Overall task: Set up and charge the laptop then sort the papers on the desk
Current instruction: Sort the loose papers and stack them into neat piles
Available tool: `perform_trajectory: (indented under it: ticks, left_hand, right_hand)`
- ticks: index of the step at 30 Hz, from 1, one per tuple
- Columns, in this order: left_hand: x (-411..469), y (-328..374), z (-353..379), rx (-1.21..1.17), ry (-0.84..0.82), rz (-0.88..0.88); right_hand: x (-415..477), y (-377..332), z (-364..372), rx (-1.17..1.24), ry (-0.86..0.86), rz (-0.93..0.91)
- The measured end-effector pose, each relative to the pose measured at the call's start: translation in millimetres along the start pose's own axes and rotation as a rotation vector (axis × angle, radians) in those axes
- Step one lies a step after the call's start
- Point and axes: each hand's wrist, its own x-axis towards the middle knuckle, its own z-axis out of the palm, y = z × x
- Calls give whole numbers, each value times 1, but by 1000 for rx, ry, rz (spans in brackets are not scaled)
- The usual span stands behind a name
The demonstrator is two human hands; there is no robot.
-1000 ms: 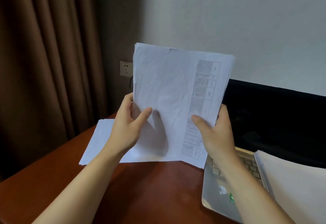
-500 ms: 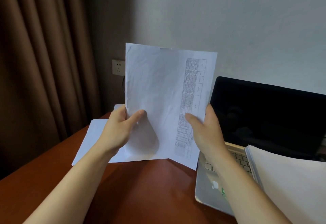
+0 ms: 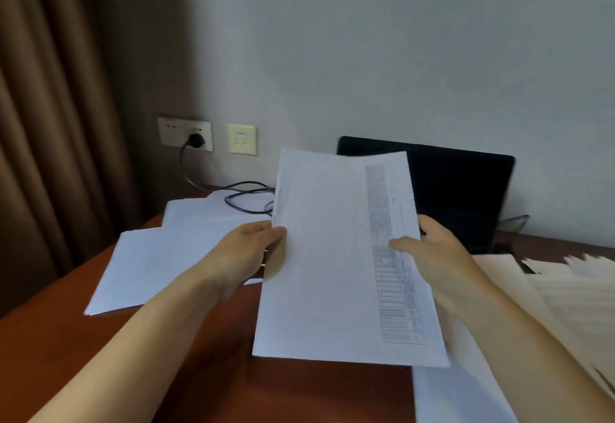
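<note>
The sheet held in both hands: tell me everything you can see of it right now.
The sheet is white paper, mostly blank, with a narrow printed table running down its right side; the print is too blurred to read. It is held up off the desk, leaning back, slightly creased. The left hand pinches its left edge and the right hand grips its right edge, thumb on the table. It hides part of the laptop screen behind it.

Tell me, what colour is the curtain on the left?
Brown; the curtain hangs in folds, seen in the head view.
</note>
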Motion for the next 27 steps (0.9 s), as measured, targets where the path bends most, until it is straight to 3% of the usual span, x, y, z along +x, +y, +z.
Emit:
perform_trajectory:
  ticks: [6,14,20,27]
  left_hand:
    - [1,0,93,275,-184,-3]
    - [-3,-11,178,622,-280,44]
    - [-3,-13,197,884,-156,180]
    - [0,-16,193,998,-116,220]
  right_hand:
    - [-24,41,-86,-158,165,110]
    - [-53,73,-157,-406,272,57]
    - [-55,84,-169,-546,343,18]
    - [-51,91,-169,-877,323,58]
